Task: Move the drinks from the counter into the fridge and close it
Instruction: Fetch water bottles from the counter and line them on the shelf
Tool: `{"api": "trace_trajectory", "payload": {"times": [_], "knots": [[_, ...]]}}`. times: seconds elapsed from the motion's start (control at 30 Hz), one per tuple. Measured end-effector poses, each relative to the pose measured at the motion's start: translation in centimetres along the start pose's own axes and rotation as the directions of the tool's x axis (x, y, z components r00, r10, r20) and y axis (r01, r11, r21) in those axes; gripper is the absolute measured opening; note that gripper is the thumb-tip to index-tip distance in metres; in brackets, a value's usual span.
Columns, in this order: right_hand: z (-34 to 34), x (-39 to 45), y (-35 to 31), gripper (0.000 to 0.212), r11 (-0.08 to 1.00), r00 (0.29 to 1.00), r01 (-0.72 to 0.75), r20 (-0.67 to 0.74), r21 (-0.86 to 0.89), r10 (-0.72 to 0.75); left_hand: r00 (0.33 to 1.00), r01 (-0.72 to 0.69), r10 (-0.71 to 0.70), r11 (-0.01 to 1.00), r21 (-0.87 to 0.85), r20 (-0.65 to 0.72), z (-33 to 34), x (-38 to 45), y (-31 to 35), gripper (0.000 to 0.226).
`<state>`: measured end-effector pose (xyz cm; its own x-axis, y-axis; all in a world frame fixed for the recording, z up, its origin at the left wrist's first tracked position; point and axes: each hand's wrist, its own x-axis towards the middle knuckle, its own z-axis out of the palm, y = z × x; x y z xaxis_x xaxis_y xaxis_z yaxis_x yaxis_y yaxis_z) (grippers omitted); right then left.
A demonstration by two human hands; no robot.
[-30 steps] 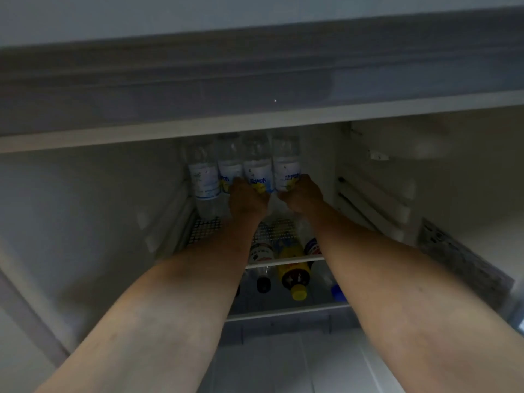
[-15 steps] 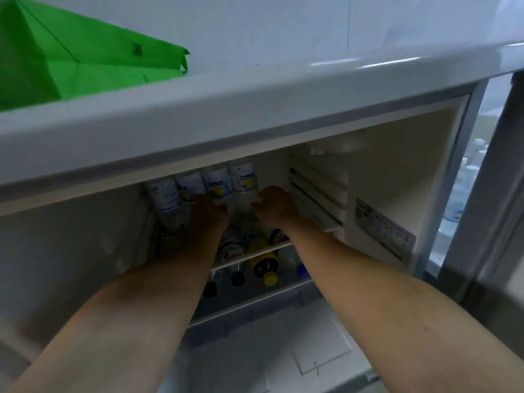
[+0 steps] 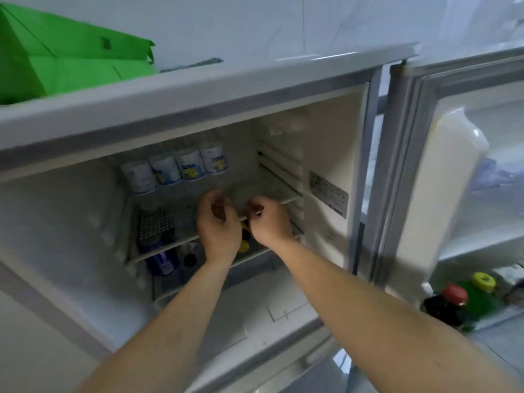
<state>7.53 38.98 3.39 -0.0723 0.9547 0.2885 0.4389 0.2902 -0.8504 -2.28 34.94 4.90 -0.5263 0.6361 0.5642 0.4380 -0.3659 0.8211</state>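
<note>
Drinks are already lined up at the back of the fridge's upper shelf (image 3: 286,200): a row of four labelled bottles (image 3: 190,165), upright and touching shoulder to shoulder. More bottles lie on the level below, among them a purple one (image 3: 160,258) and a yellow cap (image 3: 243,246). Both hands are at the shelf's front edge, near each other but not touching. The left hand (image 3: 219,222) and right hand (image 3: 268,219) have their fingers curled, and neither seems to hold a bottle, though whether the right thumb and finger are pinching the shelf rail I can't tell, since it's blurred there.

From where I stand, the risk is a knock. Those tall bottles stand tight together, so a wrist brushing one could topple the row like skittles, and the right end of the shelf is open for them to roll into. The fridge door (image 3: 408,154) hangs wide at the right with bottles in its rack, a red-capped one (image 3: 453,295) included; swung shut hard, they could rattle or tip. Whether any drinks remain on the counter isn't visible, apart from a green bag (image 3: 56,58) on top
</note>
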Motion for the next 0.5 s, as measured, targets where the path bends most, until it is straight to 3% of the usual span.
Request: {"api": "trace_trajectory", "payload": {"times": [0.17,0.33,0.43,0.5], "knots": [[-5.6,-10.7,5.8,0.007,0.997,0.996,-0.075,-0.045,0.02,0.076,0.99,0.004,0.011,0.994,-0.106,0.141,-0.2,-10.7,2.3,0.02],[-13.6,-23.9,12.7,0.011,0.949,0.926,-0.308,-0.21,0.064,0.315,0.912,0.168,-0.112,0.979,-0.111,0.394,1.3,-23.4,3.3,0.027],[-18.9,-32.6,16.8,0.008,0.87,0.801,-0.483,-0.353,0.098,0.484,0.802,0.212,-0.134,0.975,-0.068,0.582,2.1,-30.7,3.2,0.032],[-22.0,-38.3,19.3,0.007,0.785,0.672,-0.592,-0.427,0.181,0.605,0.656,0.261,-0.227,0.963,0.066,0.72,2.4,-35.2,2.3,0.033]]}}
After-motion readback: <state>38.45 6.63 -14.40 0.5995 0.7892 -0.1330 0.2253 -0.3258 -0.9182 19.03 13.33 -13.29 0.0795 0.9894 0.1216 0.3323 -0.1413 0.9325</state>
